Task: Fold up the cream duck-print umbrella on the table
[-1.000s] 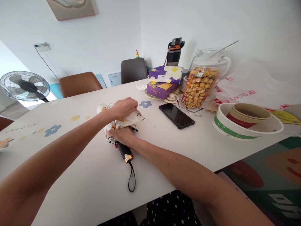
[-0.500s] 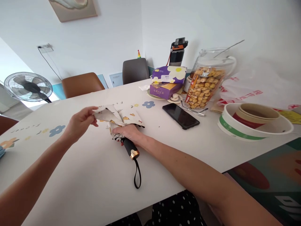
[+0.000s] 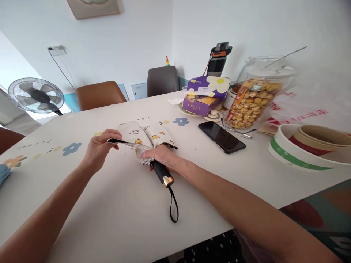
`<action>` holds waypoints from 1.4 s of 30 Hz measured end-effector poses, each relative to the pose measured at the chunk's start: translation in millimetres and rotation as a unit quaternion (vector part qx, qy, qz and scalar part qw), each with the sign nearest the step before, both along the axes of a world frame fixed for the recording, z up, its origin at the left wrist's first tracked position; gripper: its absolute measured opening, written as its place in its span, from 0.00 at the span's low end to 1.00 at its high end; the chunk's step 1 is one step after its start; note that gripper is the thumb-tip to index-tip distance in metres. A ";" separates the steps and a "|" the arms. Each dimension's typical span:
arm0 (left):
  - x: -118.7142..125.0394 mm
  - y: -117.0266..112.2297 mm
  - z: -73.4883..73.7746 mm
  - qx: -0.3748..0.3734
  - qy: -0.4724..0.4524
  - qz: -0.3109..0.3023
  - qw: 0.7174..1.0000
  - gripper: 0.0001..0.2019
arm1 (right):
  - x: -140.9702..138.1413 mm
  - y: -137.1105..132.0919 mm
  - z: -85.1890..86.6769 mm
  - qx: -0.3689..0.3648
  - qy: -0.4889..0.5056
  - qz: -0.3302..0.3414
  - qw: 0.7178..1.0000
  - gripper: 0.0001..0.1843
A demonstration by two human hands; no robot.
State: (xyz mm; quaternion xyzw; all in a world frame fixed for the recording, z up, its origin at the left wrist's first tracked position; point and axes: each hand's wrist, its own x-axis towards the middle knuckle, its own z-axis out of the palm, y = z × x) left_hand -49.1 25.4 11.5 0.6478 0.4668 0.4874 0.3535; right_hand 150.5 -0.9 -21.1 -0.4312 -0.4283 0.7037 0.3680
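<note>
A folding umbrella [image 3: 139, 138] with a cream canopy printed with yellow ducks lies above the white table, its cloth loosely gathered. Its black handle [image 3: 161, 173] has a gold end and a black wrist strap, and points toward me. My right hand [image 3: 162, 156] is wrapped round the gathered canopy just above the handle; some of its fingers are hidden underneath. With fingertips pinched, my left hand [image 3: 102, 148] holds the edge of one canopy panel out to the left, its dark underside showing along the edge.
On the white table [image 3: 120, 219], a black phone [image 3: 221, 136] and eyeglasses [image 3: 238, 130] lie to the right. Behind them are a snack-filled pitcher [image 3: 253, 102], a purple tissue pack [image 3: 208, 87] and a bottle [image 3: 218, 62]. Paper bowls [image 3: 298, 153] stand at far right. Chairs [image 3: 100, 95] and a fan [image 3: 37, 95] are beyond.
The whole view has shifted, so things sit farther right. My left hand has turned the panel so its edge now stretches flatter, showing more printed ducks and lettering. My right hand keeps its grip.
</note>
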 end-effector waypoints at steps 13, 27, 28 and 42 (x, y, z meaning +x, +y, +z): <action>-6.6 -2.3 6.4 -0.153 0.091 -0.147 0.973 0.08 | 7.6 -1.0 9.9 -0.012 0.078 0.010 0.997 0.24; -18.5 1.0 6.3 -0.293 0.187 -0.203 0.915 0.08 | 7.9 0.3 5.9 -0.022 -0.052 -0.010 0.998 0.15; -21.0 1.6 8.1 -0.290 0.210 -0.171 0.918 0.09 | 6.9 -0.8 5.1 -0.013 -0.069 -0.019 0.997 0.16; 40.1 -23.6 -9.5 0.035 0.082 0.088 0.992 0.29 | -23.9 -31.5 17.7 0.178 -0.108 -0.041 0.977 0.14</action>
